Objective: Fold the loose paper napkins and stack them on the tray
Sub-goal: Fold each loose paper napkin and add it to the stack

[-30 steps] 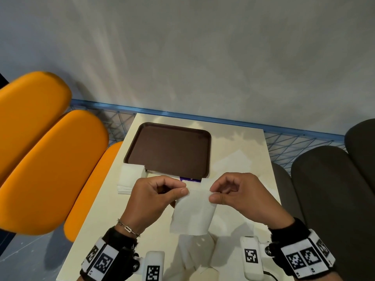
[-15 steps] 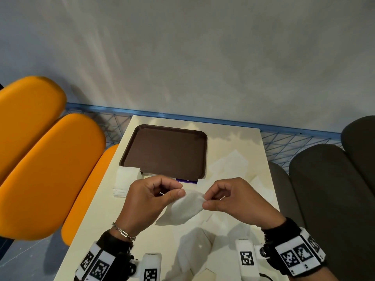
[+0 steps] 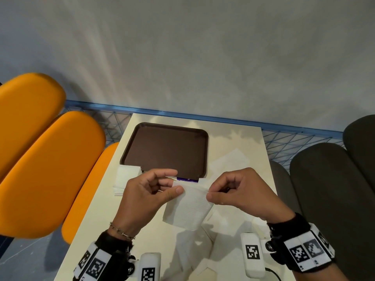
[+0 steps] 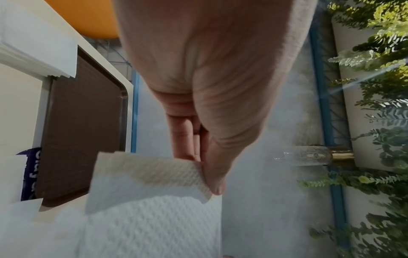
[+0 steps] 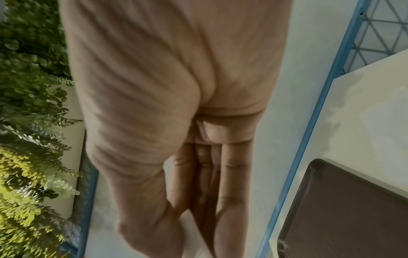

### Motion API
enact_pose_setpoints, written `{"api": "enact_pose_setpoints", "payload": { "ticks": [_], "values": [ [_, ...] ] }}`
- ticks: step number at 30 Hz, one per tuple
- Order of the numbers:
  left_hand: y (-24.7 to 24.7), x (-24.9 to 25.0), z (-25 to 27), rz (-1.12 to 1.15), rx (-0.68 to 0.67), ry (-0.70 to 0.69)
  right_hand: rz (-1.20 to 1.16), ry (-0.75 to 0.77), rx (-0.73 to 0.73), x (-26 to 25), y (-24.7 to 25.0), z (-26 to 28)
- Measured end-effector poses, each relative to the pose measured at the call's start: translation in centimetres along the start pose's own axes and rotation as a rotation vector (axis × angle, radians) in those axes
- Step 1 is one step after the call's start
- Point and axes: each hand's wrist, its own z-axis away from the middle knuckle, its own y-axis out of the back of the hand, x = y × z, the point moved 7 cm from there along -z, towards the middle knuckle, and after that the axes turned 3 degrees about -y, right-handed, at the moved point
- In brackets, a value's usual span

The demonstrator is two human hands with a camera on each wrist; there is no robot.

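Note:
A white paper napkin point(image 3: 188, 207) hangs above the cream table point(image 3: 233, 138), held by its top corners. My left hand point(image 3: 150, 191) pinches the top left corner between thumb and forefinger; the left wrist view shows the embossed napkin point(image 4: 150, 176) under my thumb. My right hand point(image 3: 233, 191) pinches the top right corner; in the right wrist view my right hand point(image 5: 198, 174) has its fingers curled and the napkin is hidden. The brown tray point(image 3: 142, 142) lies just beyond my hands, with nothing on it. More loose napkins point(image 3: 233, 159) lie flat to the tray's right and near me point(image 3: 194, 246).
A stack of white napkins point(image 3: 125, 179) sits left of the tray's near corner. A purple packet point(image 3: 186, 179) peeks out under the tray's near edge. Orange seats point(image 3: 46, 169) stand on the left, dark seats point(image 3: 328, 189) on the right. A blue mesh rail point(image 3: 203, 116) runs behind the table.
Half a second ago the napkin sagged low between my close-set hands; now my hands have drawn apart and lifted it, so it hangs flat again.

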Motion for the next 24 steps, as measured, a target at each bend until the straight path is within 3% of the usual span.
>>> {"api": "enact_pose_setpoints", "payload": {
  "ticks": [8, 17, 24],
  "values": [
    [0.8, 0.0, 0.3, 0.1, 0.029, 0.033, 0.053, 0.096, -0.038, -1.7, -0.5, 0.2],
    [1.4, -0.3, 0.7, 0.136, 0.042, 0.056, 0.094, 0.106, -0.055, -2.3, -1.1, 0.2],
    [2.1, -0.9, 1.1, 0.174, 0.062, 0.088, -0.07, -0.013, -0.074, -1.3, -2.5, -0.3]
  ]
}}
